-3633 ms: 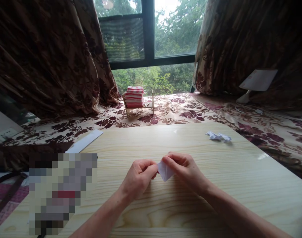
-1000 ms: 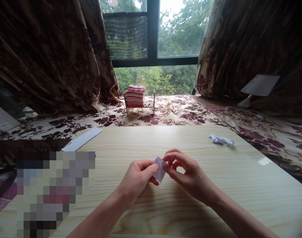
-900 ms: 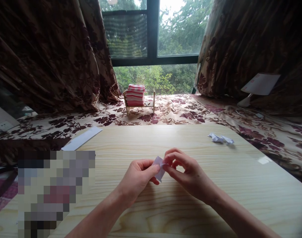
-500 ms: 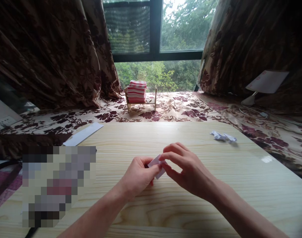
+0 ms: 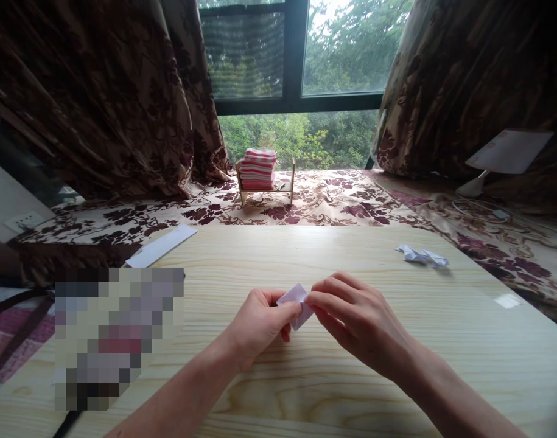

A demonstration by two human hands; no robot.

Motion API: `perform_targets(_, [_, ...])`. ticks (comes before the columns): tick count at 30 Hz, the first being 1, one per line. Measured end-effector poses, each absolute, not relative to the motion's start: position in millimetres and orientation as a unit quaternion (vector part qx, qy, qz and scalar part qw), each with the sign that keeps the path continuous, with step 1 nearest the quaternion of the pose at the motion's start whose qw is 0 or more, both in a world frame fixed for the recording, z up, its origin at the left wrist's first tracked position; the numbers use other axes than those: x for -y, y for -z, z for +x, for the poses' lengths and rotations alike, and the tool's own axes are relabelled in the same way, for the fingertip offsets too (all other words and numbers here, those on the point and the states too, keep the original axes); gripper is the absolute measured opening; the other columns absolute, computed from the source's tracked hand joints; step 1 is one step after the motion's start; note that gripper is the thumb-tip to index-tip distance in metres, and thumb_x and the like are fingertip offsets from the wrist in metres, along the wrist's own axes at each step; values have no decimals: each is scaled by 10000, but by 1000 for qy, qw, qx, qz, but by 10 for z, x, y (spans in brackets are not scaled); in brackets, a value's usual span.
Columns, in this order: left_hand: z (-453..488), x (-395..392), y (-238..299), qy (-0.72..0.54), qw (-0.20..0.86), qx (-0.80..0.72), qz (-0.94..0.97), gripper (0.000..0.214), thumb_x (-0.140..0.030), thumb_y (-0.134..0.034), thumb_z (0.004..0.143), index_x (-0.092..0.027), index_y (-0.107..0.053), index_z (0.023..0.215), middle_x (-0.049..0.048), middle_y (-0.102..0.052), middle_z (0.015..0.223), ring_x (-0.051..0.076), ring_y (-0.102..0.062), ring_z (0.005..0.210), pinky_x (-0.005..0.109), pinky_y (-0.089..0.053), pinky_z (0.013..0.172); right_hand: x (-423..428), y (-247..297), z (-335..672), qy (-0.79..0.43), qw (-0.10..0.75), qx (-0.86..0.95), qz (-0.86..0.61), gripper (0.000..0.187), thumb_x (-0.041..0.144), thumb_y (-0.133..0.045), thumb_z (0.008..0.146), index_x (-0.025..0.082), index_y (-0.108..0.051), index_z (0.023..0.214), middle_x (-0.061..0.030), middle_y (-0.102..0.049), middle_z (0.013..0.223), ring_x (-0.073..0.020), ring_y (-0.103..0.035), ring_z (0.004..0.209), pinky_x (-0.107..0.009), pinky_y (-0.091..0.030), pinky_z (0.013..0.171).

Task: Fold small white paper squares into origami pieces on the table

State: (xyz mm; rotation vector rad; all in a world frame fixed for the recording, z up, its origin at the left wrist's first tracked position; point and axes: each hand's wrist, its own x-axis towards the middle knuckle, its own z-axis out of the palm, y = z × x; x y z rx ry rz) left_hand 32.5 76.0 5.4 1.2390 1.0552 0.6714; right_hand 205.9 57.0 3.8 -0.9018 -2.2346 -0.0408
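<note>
white paper [image 5: 298, 293], pale wood-grained table [image 5: 278, 395], pink-and-white striped cloths [image 5: 258, 170], maroon-flowered cover [image 5: 326, 198].

Striped cloths [image 5: 258, 170] sit stacked on a small rack [image 5: 293, 181] — a lamp [image 5: 511, 152] stands farther right.

There is one table [image 5: 305, 249]. Over it are two hands, one left hand [image 5: 262, 316] and one right hand [image 5: 363, 313], and one small folded paper [image 5: 294, 294]. Toward the table's far right corner lie two paper pieces [image 5: 411, 253]. At its far left edge lies one paper strip [image 5: 164, 245]; whether that is a single sheet or several cannot be told. Things under the blurred patch [image 5: 123, 322] on the table's left side are too hidden to count. Beyond the table are one rack [image 5: 293, 182], one pile of towels [image 5: 258, 169], one window [image 5: 293, 61], two curtains [image 5: 100, 97] and one lamp [image 5: 511, 152]. Left of the table is one wall socket [image 5: 25, 220].
</note>
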Motion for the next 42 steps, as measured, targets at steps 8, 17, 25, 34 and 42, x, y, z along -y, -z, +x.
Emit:
perform_targets(8, [298,-770,-61,-307,693,-432,490,148,-239,-614,646,-123,-589,557,-19,-484,523,77,-418,487,191,-365,459,-560,-4,2088,4,371,860,-351,146,91,-486,891,164,-610,914,-62,-662,858,-157,-538,746,-268,-442,632])
perform_targets(17, [304,-764,-52,-295,731,-406,463,128,-227,-613,649,-109,-615,598,4,-514,589,88,-449,556,191,-408,503,-543,-30,2075,8,370,862,-346,167,99,-473,897,168,-625,889,-66,-661,846,-157,-548,740,-265,-450,630])
perform_targets(25, [297,-780,-38,-302,724,-406,470,130,-218,-597,672,-120,-598,586,0,-513,585,94,-447,571,191,-415,513,-545,-34,2079,-17,367,866,-341,178,78,-461,891,163,-615,924,-72,-655,866,-165,-542,760,-276,-459,637])
perform_targets(34, [340,-752,-46,-339,681,-426,491,247,-317,-642,693,-123,-585,550,-3,-522,544,96,-442,539,206,-388,505,-554,-2,2080,-59,386,852,-350,199,77,-463,885,203,-592,967,-64,-646,895,-168,-553,783,-294,-477,657])
perform_targets(42, [375,-720,-67,-394,570,-463,552,277,-347,-591,742,-129,-599,571,-3,-519,565,112,-455,584,229,-399,556,-553,2,2036,-124,448,780,-419,94,132,-520,856,184,-593,881,-74,-594,903,-170,-587,793,-314,-497,686])
